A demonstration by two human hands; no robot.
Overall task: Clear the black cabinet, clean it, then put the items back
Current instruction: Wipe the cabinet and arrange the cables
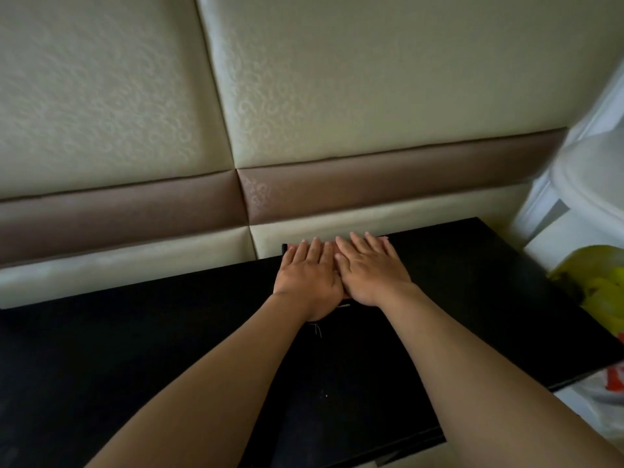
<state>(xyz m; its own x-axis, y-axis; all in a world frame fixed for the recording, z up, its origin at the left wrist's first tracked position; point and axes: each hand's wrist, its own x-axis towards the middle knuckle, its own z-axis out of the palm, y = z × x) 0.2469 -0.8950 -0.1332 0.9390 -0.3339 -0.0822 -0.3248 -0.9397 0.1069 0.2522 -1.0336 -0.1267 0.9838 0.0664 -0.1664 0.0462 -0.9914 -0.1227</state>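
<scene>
Both of your hands lie flat on the top of the black cabinet (135, 332), close to its far edge and a little right of the middle of the view. Your left hand (309, 282) is palm down with its fingers straight and together, gripping nothing. Your right hand (371, 275) lies the same way just beside it, fingers straight and slightly spread, and it too holds nothing. The inner edges of the two hands touch, and the right one overlaps the left a little near the thumbs. All your fingertips point toward the far wall and stop just short of the cabinet's back edge.

Just left of your left fingertips a short dark raised edge (284, 247) stands up from the surface. It suggests something flat and black under your palms, but the dark top makes it impossible to tell what it is. A thin loose thread (317, 331) lies on the surface just near of your left wrist, and a few pale specks (326, 395) show nearer to you between your forearms.

The cabinet stands against a padded cream wall (337, 79) crossed by a brown band (118, 214). To the right of the cabinet there is a yellow bag (594, 285), a white plastic bag with orange print (604, 396) nearer to you, and a blurred white rounded object (594, 177) farther back.
</scene>
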